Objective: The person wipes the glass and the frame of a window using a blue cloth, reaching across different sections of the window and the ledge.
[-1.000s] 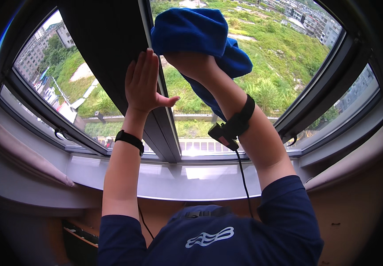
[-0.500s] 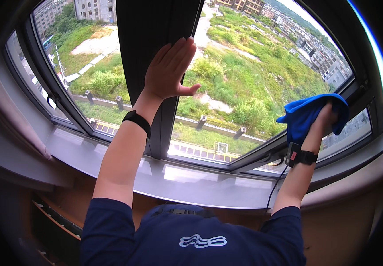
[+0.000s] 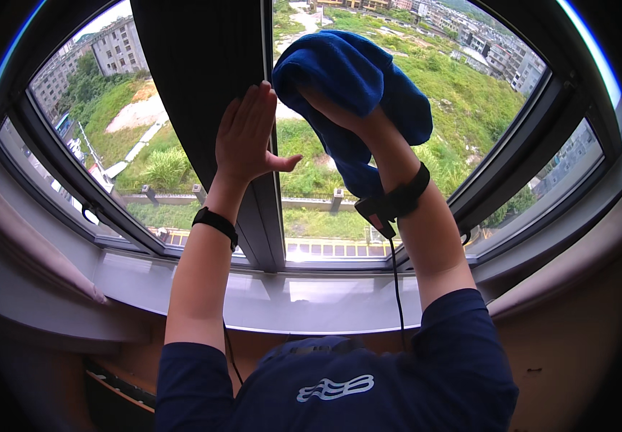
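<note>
A blue cloth (image 3: 354, 68) is draped over my right hand (image 3: 334, 111), which presses it toward the right window pane (image 3: 462, 108). Its folds cover the fingers, and one end hangs down beside the wrist. My left hand (image 3: 246, 137) lies flat with fingers stretched up and thumb apart, against the dark upright frame (image 3: 181, 79) at the pane's left edge. Nothing is in it. The cloth's upper left edge comes close to the left fingertips. Black bands circle both wrists; the right one carries a small box with a cable.
Below the glass runs a pale sill (image 3: 332, 299). Another pane (image 3: 159, 158) stands to the left of the dark upright. At the lower right of the window is a slanting frame bar (image 3: 512, 162). A black cable (image 3: 397, 288) hangs from the right wrist past the sill.
My right hand has carried the blue cloth from the pane's right edge leftward and up, close to my left hand. The view has turned somewhat; my left hand stays flat by the frame.
</note>
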Tool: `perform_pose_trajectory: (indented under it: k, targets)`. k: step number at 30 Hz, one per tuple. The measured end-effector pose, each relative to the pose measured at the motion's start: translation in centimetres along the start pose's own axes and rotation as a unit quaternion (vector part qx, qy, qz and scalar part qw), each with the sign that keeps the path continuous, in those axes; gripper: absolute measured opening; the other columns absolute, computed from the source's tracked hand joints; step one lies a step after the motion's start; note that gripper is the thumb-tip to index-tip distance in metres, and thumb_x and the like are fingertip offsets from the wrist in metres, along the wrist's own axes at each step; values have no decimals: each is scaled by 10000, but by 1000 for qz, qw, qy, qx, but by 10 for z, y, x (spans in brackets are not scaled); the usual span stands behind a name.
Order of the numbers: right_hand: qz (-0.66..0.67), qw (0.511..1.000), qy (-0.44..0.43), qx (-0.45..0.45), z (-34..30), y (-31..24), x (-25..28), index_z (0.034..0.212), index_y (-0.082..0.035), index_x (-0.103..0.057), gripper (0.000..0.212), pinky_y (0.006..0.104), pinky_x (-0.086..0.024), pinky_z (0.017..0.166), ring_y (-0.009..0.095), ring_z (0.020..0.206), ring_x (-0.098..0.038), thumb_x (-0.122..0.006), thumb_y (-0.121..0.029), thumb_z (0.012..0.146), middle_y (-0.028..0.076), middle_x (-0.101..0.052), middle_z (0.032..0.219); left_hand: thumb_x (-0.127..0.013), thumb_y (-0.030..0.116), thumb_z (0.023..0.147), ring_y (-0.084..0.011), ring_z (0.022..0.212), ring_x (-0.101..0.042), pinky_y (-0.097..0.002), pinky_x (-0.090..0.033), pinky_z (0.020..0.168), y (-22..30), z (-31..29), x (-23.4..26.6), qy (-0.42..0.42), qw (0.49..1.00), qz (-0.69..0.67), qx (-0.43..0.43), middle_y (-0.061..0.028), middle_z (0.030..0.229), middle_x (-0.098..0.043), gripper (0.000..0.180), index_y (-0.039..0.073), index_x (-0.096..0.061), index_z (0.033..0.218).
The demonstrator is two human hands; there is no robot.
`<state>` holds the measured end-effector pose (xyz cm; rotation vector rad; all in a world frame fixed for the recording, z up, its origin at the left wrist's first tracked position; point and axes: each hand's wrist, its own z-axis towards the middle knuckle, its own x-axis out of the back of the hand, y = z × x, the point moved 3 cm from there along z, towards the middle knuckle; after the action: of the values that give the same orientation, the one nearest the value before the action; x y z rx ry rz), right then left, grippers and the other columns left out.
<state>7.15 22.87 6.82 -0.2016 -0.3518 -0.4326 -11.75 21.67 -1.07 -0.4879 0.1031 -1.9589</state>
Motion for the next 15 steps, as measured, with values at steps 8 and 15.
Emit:
perform_pose_trajectory:
  k: [8, 15]
  targets:
    - [-317, 943, 59, -86, -66, 88, 164, 1173, -81, -631, 340, 376, -443, 989, 290, 1107, -594, -668, -278, 898, 129, -641, 1108, -330, 800, 839, -217, 1401, -371, -392, -276, 1141, -16, -12, 5, 21, 1000, 9, 0, -101, 1519, -378, 981, 59, -331, 1482]
    - [-423, 882, 129, -160, -84, 117, 314, 1097, -31, -656, 305, 401, -430, 983, 330, 1119, -590, -581, -283, 942, 184, -648, 1150, -372, 794, 830, -253, 1385, -395, -422, -276, 1137, -12, -13, 9, 15, 1000, -7, -10, -114, 1508, -395, 994, 43, -331, 1480]
